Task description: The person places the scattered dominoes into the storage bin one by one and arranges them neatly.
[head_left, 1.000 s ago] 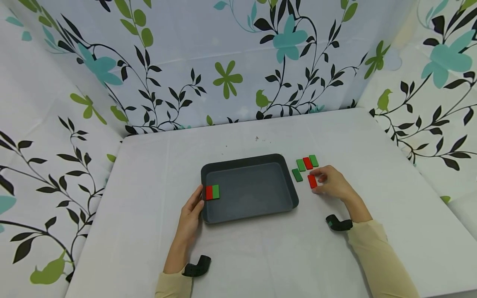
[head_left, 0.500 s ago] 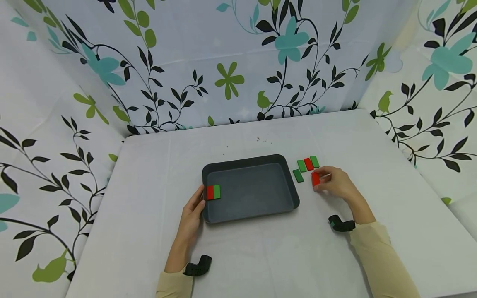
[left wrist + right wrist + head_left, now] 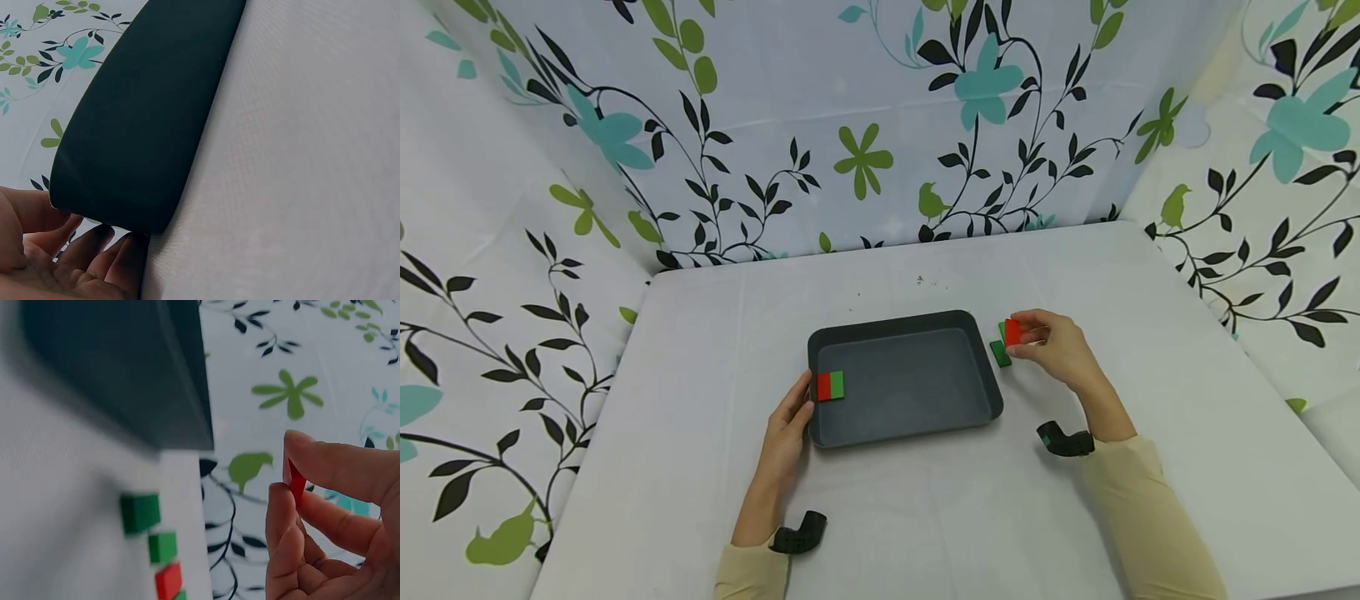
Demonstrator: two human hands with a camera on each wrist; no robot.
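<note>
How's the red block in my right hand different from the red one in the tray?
The held red block is raised off the table, pinched in your right hand; the tray's red block lies in the tray. The tray's red block sits beside a green block, while the held red block has only fingers around it. Both are red.

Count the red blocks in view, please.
3: one red block in the tray, another pinched by the right hand, a third on the table beside a green block. More may be hidden.
</note>
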